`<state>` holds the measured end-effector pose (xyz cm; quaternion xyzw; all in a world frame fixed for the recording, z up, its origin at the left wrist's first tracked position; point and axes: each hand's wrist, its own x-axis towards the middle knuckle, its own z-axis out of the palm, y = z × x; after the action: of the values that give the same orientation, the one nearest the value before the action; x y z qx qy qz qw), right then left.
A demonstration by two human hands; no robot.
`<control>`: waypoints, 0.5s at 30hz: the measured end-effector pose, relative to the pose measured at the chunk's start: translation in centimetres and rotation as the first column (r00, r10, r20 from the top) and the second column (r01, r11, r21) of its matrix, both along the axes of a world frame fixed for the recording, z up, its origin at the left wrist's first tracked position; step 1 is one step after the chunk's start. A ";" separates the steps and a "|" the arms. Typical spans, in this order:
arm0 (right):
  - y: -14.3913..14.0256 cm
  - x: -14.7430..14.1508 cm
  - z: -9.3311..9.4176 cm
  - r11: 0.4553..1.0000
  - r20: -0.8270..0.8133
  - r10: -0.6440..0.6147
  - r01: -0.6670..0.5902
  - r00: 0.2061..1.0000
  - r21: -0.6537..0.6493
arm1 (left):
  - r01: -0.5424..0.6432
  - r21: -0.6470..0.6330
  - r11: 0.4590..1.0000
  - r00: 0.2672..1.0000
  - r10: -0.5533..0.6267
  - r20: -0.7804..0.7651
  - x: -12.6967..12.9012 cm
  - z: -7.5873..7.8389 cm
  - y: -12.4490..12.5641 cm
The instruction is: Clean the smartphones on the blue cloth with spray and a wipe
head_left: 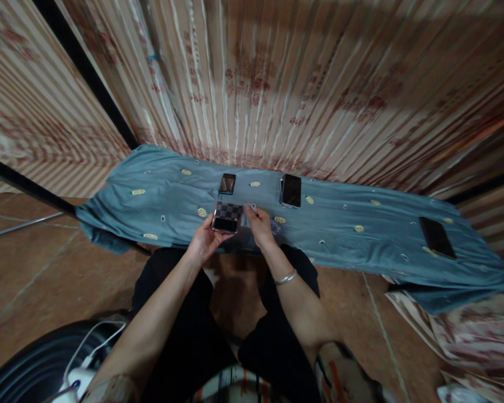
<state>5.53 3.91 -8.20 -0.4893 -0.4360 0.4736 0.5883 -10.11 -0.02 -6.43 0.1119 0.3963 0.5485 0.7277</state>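
My left hand (pixel 205 238) holds a phone with a checkered back panel (pixel 227 216) just above the near edge of a blue cloth (pixel 336 235). My right hand (pixel 259 223) pinches a small pale item (pixel 250 208) beside that phone; what it is cannot be made out. Both hands hover over the cloth's front edge. A silver bracelet circles my right wrist.
On the cloth lie a small dark phone (pixel 227 183), a larger dark phone stacked on another (pixel 291 191) and a black phone far right (pixel 437 237). A striped curtain (pixel 277 84) hangs behind. A dark round object with a white cable (pixel 46 358) sits lower left.
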 end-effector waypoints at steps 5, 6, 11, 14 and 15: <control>-0.8 0.3 0.4 0.960 0.489 -0.001 -0.136 0.872 0.244 | -0.002 -0.032 0.999 1.000 0.002 0.007 0.1 -0.1 -0.1; -1.2 0.2 0.5 0.941 0.588 0.009 -0.206 0.809 0.268 | -0.002 -0.044 0.999 1.000 0.002 0.009 0.2 0.0 -0.1; -2.5 -0.7 0.1 0.882 0.801 0.026 -0.392 0.597 0.263 | -0.022 -0.087 0.996 1.000 0.021 -0.009 0.8 0.6 -0.2; -3.0 -0.9 -0.3 0.867 0.819 0.032 -0.423 0.573 0.263 | -0.067 -0.096 0.993 0.998 0.066 -0.010 0.9 0.7 0.0; -3.2 -0.9 -0.4 0.862 0.823 0.036 -0.435 0.566 0.261 | -0.087 -0.097 0.991 0.996 0.087 -0.007 0.9 0.6 0.1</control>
<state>4.61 0.68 -8.63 -0.4380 -0.8083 0.1711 0.3542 -9.25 0.05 -5.83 0.0595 0.4280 0.5596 0.7072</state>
